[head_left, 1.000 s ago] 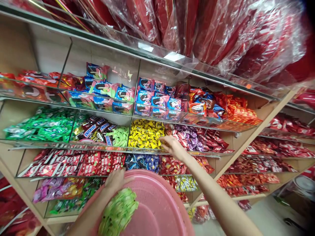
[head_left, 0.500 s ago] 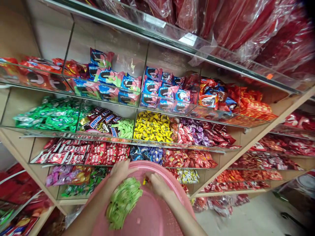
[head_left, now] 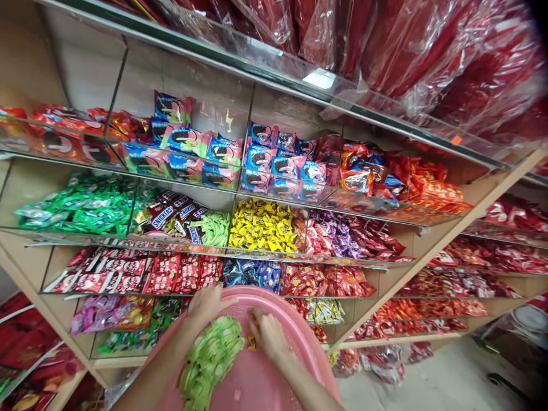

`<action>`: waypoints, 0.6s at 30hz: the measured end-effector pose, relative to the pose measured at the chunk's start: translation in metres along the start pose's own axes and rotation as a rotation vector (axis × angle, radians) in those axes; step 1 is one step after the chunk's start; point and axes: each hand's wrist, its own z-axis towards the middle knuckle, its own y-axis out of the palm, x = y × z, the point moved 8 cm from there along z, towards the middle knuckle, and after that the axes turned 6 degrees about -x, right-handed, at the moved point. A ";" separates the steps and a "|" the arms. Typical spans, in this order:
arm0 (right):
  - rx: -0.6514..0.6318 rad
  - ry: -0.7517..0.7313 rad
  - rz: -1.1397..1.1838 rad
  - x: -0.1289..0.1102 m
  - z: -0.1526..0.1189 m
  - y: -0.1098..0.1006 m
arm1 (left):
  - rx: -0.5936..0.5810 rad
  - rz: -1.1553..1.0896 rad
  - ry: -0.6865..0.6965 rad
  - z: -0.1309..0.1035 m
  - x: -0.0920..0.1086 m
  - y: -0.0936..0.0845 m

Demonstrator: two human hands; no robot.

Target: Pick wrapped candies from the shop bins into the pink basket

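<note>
A pink plastic basket (head_left: 308,348) is at the bottom centre, below the shelves. Light green wrapped candies (head_left: 212,359) lie heaped in its left part. My left hand (head_left: 208,305) is at the basket's far rim, above the green heap; its fingers are partly hidden and blurred. Inside the basket, near the far right wall, is my right hand (head_left: 268,334), its fingers bent downward. A small yellow candy (head_left: 252,343) lies just below those fingertips, apart from them.
Clear-fronted shelves hold green candies (head_left: 81,205), Snickers bars (head_left: 162,214), yellow candies (head_left: 263,228) and blue-pink cookie packs (head_left: 259,157). Red plastic-wrapped bags (head_left: 385,51) lie on the top shelf. A slanted wooden divider (head_left: 432,254) stands right of the basket.
The yellow candy has left my right hand's fingertips and is now lower, in the basket. My right hand has shifted slightly downward. The shelf view has moved slightly left and down.
</note>
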 end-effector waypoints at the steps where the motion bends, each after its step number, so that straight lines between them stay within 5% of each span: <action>1: 0.045 -0.029 0.034 -0.006 0.000 -0.009 | 0.010 0.001 0.001 0.000 -0.001 0.000; 4: 0.199 -0.161 0.141 -0.028 -0.003 -0.051 | 0.021 -0.012 -0.004 0.001 -0.002 0.002; 11: 0.587 -0.410 0.165 -0.056 -0.015 -0.190 | 0.010 -0.016 -0.034 -0.002 -0.003 0.002; 14: 0.573 -0.381 -0.033 -0.050 -0.002 -0.227 | 0.012 -0.020 -0.036 -0.002 -0.002 0.001; 18: 0.332 -0.394 -0.240 -0.042 0.031 -0.242 | 0.027 -0.015 -0.026 -0.001 -0.002 0.001</action>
